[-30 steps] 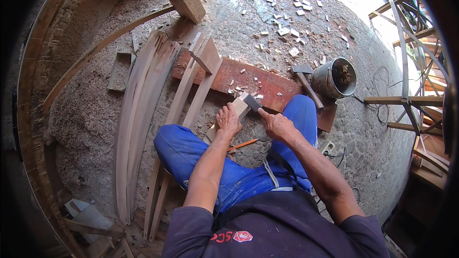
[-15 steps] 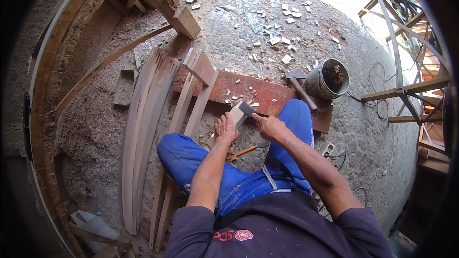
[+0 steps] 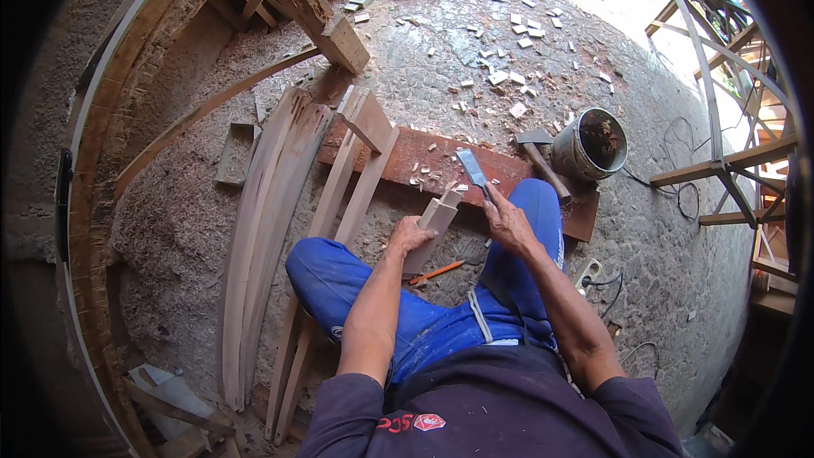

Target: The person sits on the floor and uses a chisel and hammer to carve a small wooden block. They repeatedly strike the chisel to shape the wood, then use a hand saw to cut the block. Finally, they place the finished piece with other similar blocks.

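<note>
My left hand (image 3: 410, 236) is closed around a pale wooden piece (image 3: 434, 226), whose stepped, narrower end points up and away from me. In my right hand (image 3: 509, 219) is a chisel (image 3: 471, 170), its wide flat blade raised over a reddish plank (image 3: 407, 153) and apart from the wooden piece. The chisel's handle is mostly hidden by my fingers. Small chips lie on the plank beyond both hands. An orange pencil (image 3: 437, 271) rests on the floor between my legs.
Right of the plank stand a metal bucket (image 3: 585, 148) and a wooden-handled tool with a broad metal head (image 3: 543, 165). Long curved boards (image 3: 263, 237) and a joined wooden frame (image 3: 373, 174) lie to the left. A power socket (image 3: 587, 273) with cable sits by my right knee.
The chisel has come away from the wooden piece, and its blade now points up and away. My left hand has turned the piece more upright, with its stepped end showing.
</note>
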The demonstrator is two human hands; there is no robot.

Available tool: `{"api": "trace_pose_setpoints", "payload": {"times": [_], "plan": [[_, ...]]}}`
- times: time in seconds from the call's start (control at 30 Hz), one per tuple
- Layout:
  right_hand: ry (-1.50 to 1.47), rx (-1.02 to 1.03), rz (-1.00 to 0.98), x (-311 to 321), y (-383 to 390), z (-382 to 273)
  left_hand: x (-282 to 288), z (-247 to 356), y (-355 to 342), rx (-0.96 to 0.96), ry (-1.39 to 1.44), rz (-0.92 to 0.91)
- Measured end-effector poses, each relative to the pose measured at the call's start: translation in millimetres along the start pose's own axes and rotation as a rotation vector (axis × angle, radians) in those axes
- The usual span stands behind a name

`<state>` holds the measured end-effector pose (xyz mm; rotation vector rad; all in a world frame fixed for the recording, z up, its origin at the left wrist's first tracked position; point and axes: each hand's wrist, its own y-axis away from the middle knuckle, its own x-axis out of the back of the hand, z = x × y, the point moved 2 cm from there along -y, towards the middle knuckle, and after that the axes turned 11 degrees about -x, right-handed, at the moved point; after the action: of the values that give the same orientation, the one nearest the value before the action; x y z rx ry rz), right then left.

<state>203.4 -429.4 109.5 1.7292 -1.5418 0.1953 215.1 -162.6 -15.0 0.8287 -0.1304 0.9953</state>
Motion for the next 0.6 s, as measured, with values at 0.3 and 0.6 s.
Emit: {"api": "trace_pose_setpoints", "payload": {"times": [0.3, 0.6], "plan": [[-0.023, -0.027, 0.021, -12, 31, 14, -40, 21, 0, 0.029, -0.514, 0.322], [-0.041, -0.079, 0.069, -33, 23, 14, -22, 13, 4, 0.034, -0.242, 0.183]]}}
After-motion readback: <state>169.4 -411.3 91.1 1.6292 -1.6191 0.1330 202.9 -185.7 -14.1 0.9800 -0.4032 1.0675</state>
